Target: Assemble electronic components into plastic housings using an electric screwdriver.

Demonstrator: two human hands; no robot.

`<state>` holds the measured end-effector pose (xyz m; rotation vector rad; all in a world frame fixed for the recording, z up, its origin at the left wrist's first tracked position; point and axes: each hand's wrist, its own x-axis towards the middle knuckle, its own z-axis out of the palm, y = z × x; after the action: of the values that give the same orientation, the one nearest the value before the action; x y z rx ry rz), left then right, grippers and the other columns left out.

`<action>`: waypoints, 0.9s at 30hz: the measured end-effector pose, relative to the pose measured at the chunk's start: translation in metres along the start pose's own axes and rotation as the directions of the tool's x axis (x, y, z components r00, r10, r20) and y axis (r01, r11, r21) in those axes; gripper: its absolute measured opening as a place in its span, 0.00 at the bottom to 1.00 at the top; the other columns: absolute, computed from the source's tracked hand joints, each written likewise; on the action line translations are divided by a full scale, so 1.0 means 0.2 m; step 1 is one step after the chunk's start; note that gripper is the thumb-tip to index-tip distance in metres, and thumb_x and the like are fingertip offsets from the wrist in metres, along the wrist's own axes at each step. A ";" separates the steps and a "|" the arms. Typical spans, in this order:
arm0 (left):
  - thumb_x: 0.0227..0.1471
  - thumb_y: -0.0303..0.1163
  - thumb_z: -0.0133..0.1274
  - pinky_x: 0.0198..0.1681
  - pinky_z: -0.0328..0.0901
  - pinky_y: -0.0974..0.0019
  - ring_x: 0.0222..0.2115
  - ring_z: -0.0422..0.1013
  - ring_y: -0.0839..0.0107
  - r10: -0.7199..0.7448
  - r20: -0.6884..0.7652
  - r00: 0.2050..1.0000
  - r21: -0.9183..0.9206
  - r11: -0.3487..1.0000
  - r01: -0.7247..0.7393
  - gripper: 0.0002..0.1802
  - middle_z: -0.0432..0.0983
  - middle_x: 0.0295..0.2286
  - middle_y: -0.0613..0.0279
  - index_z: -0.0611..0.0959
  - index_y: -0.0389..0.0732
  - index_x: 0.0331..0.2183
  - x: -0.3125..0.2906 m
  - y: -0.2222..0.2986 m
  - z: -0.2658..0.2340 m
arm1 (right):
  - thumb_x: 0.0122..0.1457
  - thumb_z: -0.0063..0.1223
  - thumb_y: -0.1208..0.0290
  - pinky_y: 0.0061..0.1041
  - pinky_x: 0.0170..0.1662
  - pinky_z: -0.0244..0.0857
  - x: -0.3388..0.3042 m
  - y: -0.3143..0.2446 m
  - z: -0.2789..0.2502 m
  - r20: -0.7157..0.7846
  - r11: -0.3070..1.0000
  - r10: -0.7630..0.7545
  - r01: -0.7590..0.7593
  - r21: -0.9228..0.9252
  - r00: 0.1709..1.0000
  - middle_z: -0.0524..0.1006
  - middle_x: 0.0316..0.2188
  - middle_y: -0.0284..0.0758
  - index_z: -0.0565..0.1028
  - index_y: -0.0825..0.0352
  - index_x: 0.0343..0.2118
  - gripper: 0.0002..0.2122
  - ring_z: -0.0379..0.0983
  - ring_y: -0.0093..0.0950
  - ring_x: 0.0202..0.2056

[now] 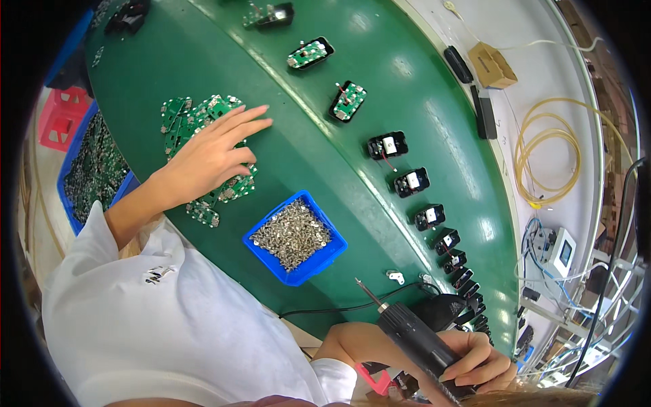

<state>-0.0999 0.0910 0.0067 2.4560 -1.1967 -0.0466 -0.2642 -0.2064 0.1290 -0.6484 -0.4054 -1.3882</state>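
My left hand (213, 152) hovers over or rests on a heap of green circuit boards (178, 125); its fingers are stretched and spread, and whether it touches a board is hard to see. My right hand (478, 363) grips a black electric screwdriver (417, 336) near the lower edge, its thin bit pointing up and left. Between the hands stands a blue tray (300, 277) filled with small metal screws (291, 234). Beyond them a curved row of black housings runs across the green table, some with a circuit board (350, 100) on top, others with a white part (389, 145) inside.
A dark cable (332, 311) crosses the table near my right hand. At the left, a blue bin (66, 183) holds many boards beside a pink crate (62, 125). A cardboard box (491, 66), a coiled yellow hose (576, 159) and a small white device (563, 252) lie beyond the table.
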 end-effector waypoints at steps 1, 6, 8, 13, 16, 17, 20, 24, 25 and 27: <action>0.37 0.28 0.64 0.64 0.55 0.47 0.62 0.56 0.52 0.013 -0.004 1.000 -0.006 1.000 -0.013 0.11 0.66 0.56 0.53 0.79 0.39 0.27 0.00 0.00 0.02 | 0.61 0.45 0.74 0.17 0.16 0.60 0.01 -0.02 0.00 -0.010 1.000 0.002 -0.002 -0.025 1.000 0.63 0.15 0.26 0.66 0.62 0.22 0.10 0.61 0.18 0.16; 0.43 0.28 0.62 0.57 0.61 0.53 0.54 0.65 0.58 0.123 -0.055 0.991 0.041 0.992 -0.121 0.08 0.72 0.48 0.57 0.77 0.39 0.25 0.08 0.02 0.00 | 0.63 0.42 0.71 0.16 0.14 0.57 0.03 -0.02 0.03 0.151 0.983 0.132 -0.149 0.110 0.980 0.61 0.16 0.22 0.66 0.61 0.22 0.11 0.59 0.15 0.15; 0.46 0.26 0.59 0.48 0.64 0.55 0.43 0.70 0.61 0.127 0.123 0.984 -0.164 0.981 -0.106 0.08 0.74 0.36 0.60 0.77 0.39 0.30 0.17 0.01 -0.02 | 0.64 0.41 0.71 0.16 0.14 0.57 0.05 -0.07 -0.08 0.065 0.991 0.046 -0.054 0.121 0.997 0.60 0.17 0.22 0.65 0.60 0.22 0.11 0.59 0.15 0.15; 0.47 0.26 0.57 0.39 0.65 0.62 0.36 0.70 0.63 0.436 -0.078 0.896 -0.183 0.878 -0.443 0.08 0.73 0.30 0.61 0.78 0.40 0.33 0.55 0.08 0.08 | 0.64 0.40 0.71 0.15 0.15 0.57 0.08 -0.11 -0.06 0.083 0.993 0.028 -0.037 0.111 0.996 0.61 0.17 0.22 0.66 0.61 0.24 0.10 0.60 0.15 0.16; 0.49 0.27 0.54 0.41 0.65 0.62 0.36 0.70 0.62 0.579 -0.130 0.805 -0.153 0.790 -0.593 0.05 0.74 0.29 0.61 0.80 0.40 0.32 0.84 0.19 0.20 | 0.65 0.40 0.71 0.15 0.16 0.58 0.06 -0.12 -0.03 0.106 0.995 0.010 -0.020 0.097 0.994 0.62 0.17 0.22 0.66 0.62 0.26 0.09 0.60 0.15 0.16; 0.49 0.27 0.54 0.41 0.65 0.62 0.36 0.70 0.62 0.582 -0.126 0.803 -0.152 0.789 -0.595 0.05 0.74 0.29 0.61 0.80 0.40 0.32 0.92 0.23 0.24 | 0.65 0.40 0.71 0.15 0.16 0.58 0.05 -0.11 -0.04 0.103 0.995 0.008 -0.018 0.094 0.995 0.62 0.18 0.22 0.66 0.62 0.26 0.09 0.60 0.15 0.16; 0.54 0.30 0.54 0.42 0.63 0.63 0.37 0.69 0.65 0.594 -0.026 0.804 -0.101 0.798 -0.594 0.05 0.73 0.29 0.63 0.81 0.40 0.32 1.08 0.31 0.33 | 0.65 0.39 0.71 0.14 0.16 0.58 0.09 -0.09 -0.02 0.106 0.997 -0.001 -0.007 0.078 0.994 0.63 0.18 0.23 0.66 0.62 0.27 0.08 0.60 0.15 0.16; 0.56 0.34 0.51 0.43 0.62 0.63 0.37 0.68 0.66 0.543 0.089 0.835 -0.004 0.838 -0.545 0.09 0.73 0.28 0.64 0.81 0.41 0.28 1.15 0.33 0.41 | 0.66 0.39 0.70 0.13 0.17 0.58 0.08 -0.14 -0.03 0.101 0.998 -0.013 0.008 0.055 0.995 0.64 0.18 0.23 0.67 0.63 0.29 0.08 0.61 0.15 0.16; 0.56 0.34 0.51 0.44 0.61 0.63 0.37 0.68 0.66 0.526 0.090 0.846 0.004 0.849 -0.528 0.09 0.73 0.27 0.64 0.81 0.41 0.27 1.15 0.33 0.42 | 0.66 0.39 0.70 0.13 0.17 0.58 0.08 -0.16 -0.04 0.098 0.999 -0.015 0.011 0.049 0.995 0.64 0.19 0.23 0.67 0.63 0.30 0.07 0.61 0.15 0.16; 0.56 0.34 0.51 0.43 0.61 0.63 0.37 0.67 0.67 0.526 0.117 0.842 0.056 0.843 -0.534 0.09 0.73 0.26 0.65 0.81 0.42 0.26 1.17 0.34 0.43 | 0.66 0.38 0.70 0.13 0.18 0.58 0.07 -0.19 -0.06 0.093 0.999 -0.018 0.014 0.039 0.995 0.64 0.19 0.23 0.67 0.64 0.31 0.07 0.61 0.15 0.17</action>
<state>-0.0201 -0.1535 -0.0136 2.1180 -1.9209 0.0464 -0.2998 -0.2278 0.1355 -0.6822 -0.5115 -1.3654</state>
